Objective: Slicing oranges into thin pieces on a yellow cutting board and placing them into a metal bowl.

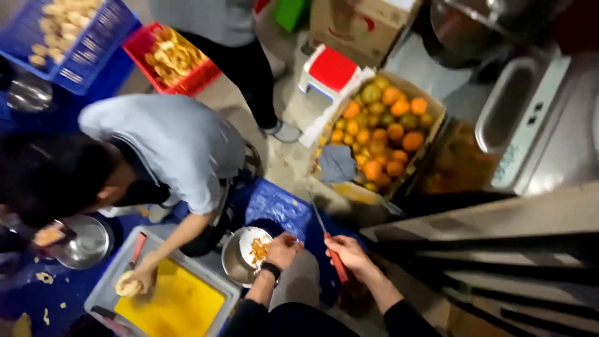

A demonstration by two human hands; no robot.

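Note:
My right hand (347, 253) grips the red handle of a knife (337, 264), whose thin blade points up and away over the blue sheet (274, 206). My left hand (284, 248), with a black band on its wrist, is curled just right of a metal bowl (232, 265). A white dish of orange scraps (256, 246) rests in that bowl. Whether the curled fingers hold anything is hidden.
A crouching person in a grey shirt (168, 143) presses a pale fruit (128, 287) on a yellow board (178, 306) inside a grey tray. An open cardboard box of oranges (380, 131) and a red-topped stool (331, 68) stand ahead. Crates of peeled pieces sit at the top left.

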